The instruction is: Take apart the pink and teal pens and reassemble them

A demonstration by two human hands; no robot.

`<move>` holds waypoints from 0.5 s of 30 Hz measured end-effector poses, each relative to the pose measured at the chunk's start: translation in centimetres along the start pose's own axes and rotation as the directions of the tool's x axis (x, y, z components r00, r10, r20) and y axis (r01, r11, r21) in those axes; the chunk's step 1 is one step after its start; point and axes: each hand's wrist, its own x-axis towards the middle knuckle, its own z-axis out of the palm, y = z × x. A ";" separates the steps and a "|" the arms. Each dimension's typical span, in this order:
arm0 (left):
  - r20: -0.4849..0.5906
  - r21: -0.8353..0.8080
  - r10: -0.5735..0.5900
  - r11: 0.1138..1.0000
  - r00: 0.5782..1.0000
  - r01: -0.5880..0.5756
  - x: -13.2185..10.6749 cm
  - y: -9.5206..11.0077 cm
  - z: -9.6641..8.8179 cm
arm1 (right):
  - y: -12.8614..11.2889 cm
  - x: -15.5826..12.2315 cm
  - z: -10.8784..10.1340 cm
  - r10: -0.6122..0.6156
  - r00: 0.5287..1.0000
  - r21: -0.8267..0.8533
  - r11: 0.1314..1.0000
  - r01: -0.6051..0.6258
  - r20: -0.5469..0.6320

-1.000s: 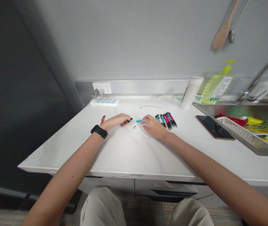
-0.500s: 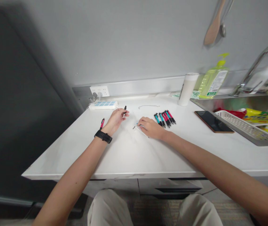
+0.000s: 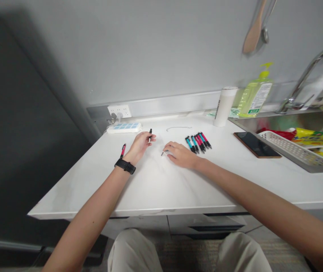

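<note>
My left hand (image 3: 141, 143), with a black watch on the wrist, is closed on a black-and-white pen part (image 3: 150, 133) that stands nearly upright between thumb and fingers. To its right, my right hand (image 3: 178, 153) rests low over the white counter, its fingers pinched on a thin white piece with a dark end (image 3: 162, 153). Most of that piece is hidden by the hand. Just beyond the right hand lies a row of several turquoise, red and white pens (image 3: 198, 142) with black grips. A red-and-black pen (image 3: 123, 150) lies left of my left hand.
A power strip (image 3: 124, 128) sits by the wall socket. A thin bent wire-like strand (image 3: 178, 127) lies at the back. To the right are a white cylinder (image 3: 225, 107), a soap bottle (image 3: 255, 94), a phone (image 3: 256, 144) and a sink with a white basket (image 3: 294, 148).
The long white part of the piece under my right hand, visible before, is now hidden behind the fingers, and the blue bit beside them is gone from sight. My left hand has barely moved.
</note>
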 end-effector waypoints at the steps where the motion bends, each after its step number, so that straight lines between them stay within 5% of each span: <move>1: 0.002 -0.017 -0.003 1.000 1.000 0.003 0.0 0.0 0.0 | 0.1 0.0 0.0 0.015 1.000 -0.012 1.000 -0.015 0.002; 10: 0.051 0.041 -0.036 0.999 0.998 0.034 -0.2 0.1 0.2 | 0.3 0.0 -0.4 0.194 0.981 -0.096 0.977 -0.192 0.012; 15: 0.108 0.019 -0.081 0.997 0.991 0.080 -0.2 -0.2 0.1 | -0.2 0.2 -0.1 0.044 0.999 -0.029 0.999 -0.044 0.000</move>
